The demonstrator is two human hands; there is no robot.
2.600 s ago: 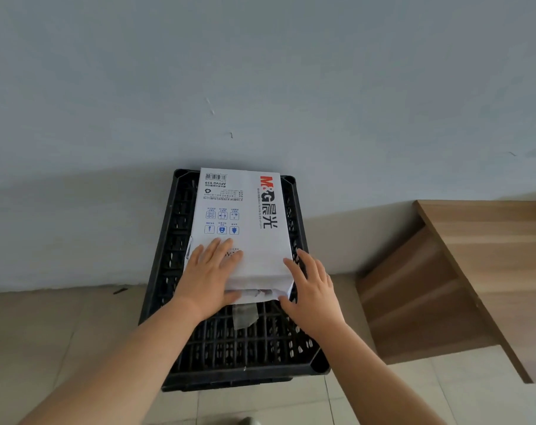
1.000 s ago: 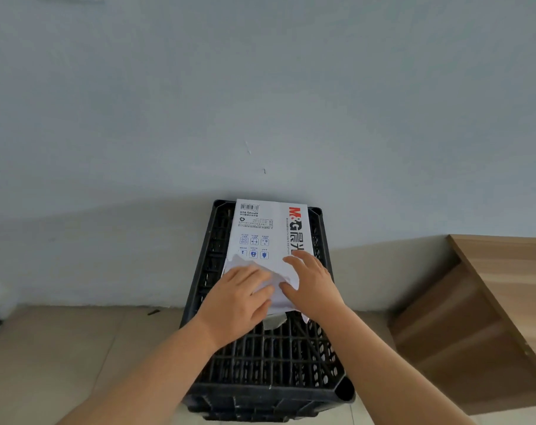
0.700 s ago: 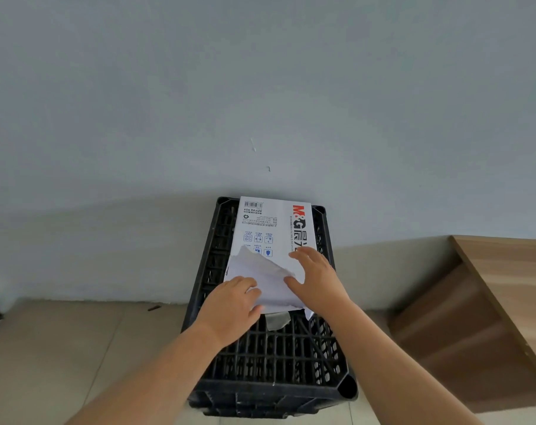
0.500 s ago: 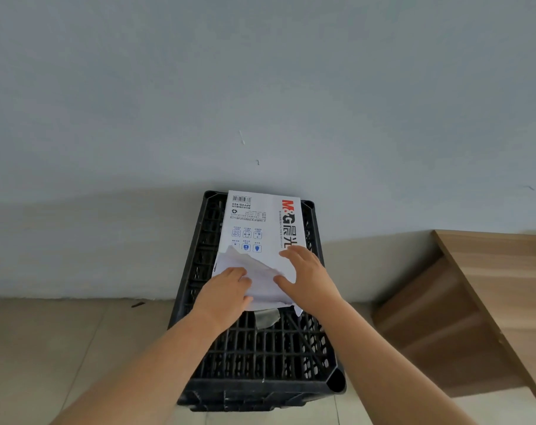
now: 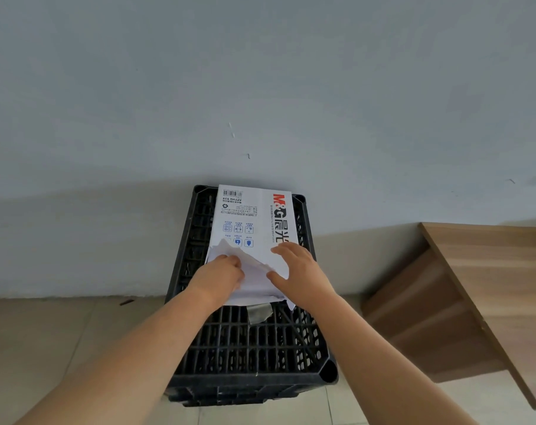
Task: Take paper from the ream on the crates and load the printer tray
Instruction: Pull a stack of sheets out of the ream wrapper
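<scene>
A white paper ream (image 5: 254, 216) with red and black lettering lies on top of the black slatted crates (image 5: 254, 342), against the wall. Its near end is torn and the wrapper flap (image 5: 254, 265) is folded back and crumpled. My left hand (image 5: 219, 279) has its fingers curled on the wrapper flap at the near left corner. My right hand (image 5: 297, 271) presses flat on the ream's near right side, thumb on the wrapper edge. A loose scrap of clear tape (image 5: 259, 312) hangs below the open end. No printer is in view.
A wooden desk top (image 5: 490, 271) with a lower wooden panel stands to the right of the crates. The grey wall is directly behind. Beige floor tiles (image 5: 46, 348) spread to the left and in front of the crates.
My left hand, flat on the ream earlier, has closed on the near-end wrapper and peeled it back into a raised crumpled flap. My right hand moved onto the ream's right side.
</scene>
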